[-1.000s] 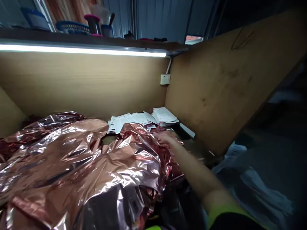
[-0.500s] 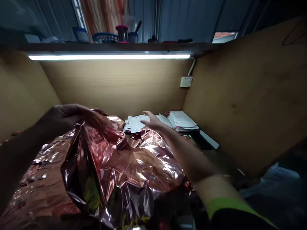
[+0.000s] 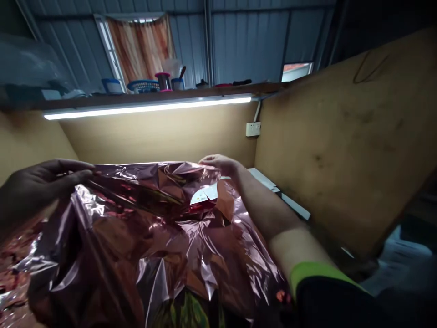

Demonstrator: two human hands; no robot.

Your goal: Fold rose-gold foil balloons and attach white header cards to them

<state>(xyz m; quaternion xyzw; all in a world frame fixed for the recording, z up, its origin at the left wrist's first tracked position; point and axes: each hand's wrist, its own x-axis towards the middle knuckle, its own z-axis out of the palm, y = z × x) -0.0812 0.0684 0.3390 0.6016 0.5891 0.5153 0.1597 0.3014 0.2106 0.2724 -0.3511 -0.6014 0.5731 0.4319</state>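
Observation:
A large, shiny pink foil sheet (image 3: pixel 177 255), crumpled and mirror-like, hangs stretched between my hands and fills the lower middle of the view. My left hand (image 3: pixel 44 187) pinches its upper left edge between thumb and fingers. At the upper right end of the same edge, my right hand (image 3: pixel 220 163) is closed on the foil. The top edge runs nearly straight from hand to hand. Through a gap below it, white papers (image 3: pixel 205 195) show on the table behind. More pink foil (image 3: pixel 13 282) lies spread at the lower left.
A lit tube lamp (image 3: pixel 146 108) runs under a shelf (image 3: pixel 136 98) holding a blue basket (image 3: pixel 143 85) and a spool (image 3: pixel 164 81). Boards stand at the back and on the right (image 3: pixel 327 150). A wall socket (image 3: pixel 253 129) sits near the corner. Pale plastic (image 3: pixel 403 255) lies at lower right.
The foil's upper edge has been pulled out straight and now hides most of the papers. My right hand, earlier with fingers apart, has closed on the foil. My left hand has moved left.

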